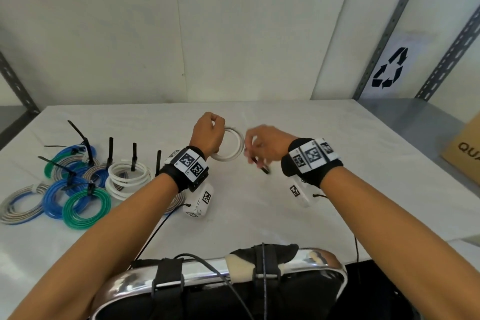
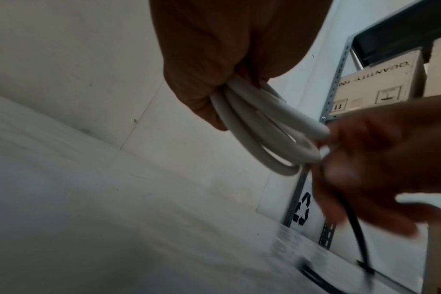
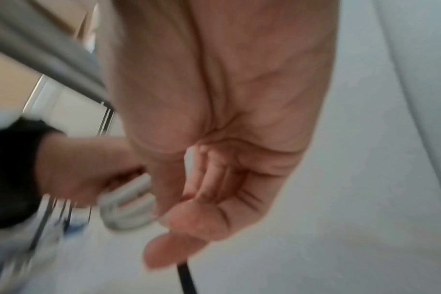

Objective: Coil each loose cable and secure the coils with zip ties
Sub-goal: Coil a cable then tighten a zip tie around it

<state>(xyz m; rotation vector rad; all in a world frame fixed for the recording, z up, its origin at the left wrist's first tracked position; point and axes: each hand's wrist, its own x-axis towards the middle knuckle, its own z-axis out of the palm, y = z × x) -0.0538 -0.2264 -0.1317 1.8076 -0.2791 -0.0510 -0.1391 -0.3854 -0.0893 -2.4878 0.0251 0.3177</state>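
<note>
A white cable coil [image 1: 235, 149] hangs above the middle of the table, gripped at its left side by my left hand [image 1: 210, 132]. The left wrist view shows the fingers [image 2: 209, 83] curled round the coil's loops [image 2: 254, 131]. My right hand [image 1: 259, 145] is at the coil's right edge and holds a black zip tie [image 1: 261, 166] that trails down toward the table. The tie's strap [image 2: 358, 234] and the right hand's fingers [image 2: 370, 159] show in the left wrist view. In the blurred right wrist view the tie [image 3: 186, 280] runs out below the fingers, beside the coil [image 3: 129, 208].
Several tied coils lie at the table's left: blue [image 1: 55, 201], green [image 1: 87, 208], grey [image 1: 19, 206] and white [image 1: 128, 176], with black tie tails standing up. A cardboard box [image 1: 465, 149] sits at the right edge. Metal shelf posts [image 1: 389, 26] stand behind.
</note>
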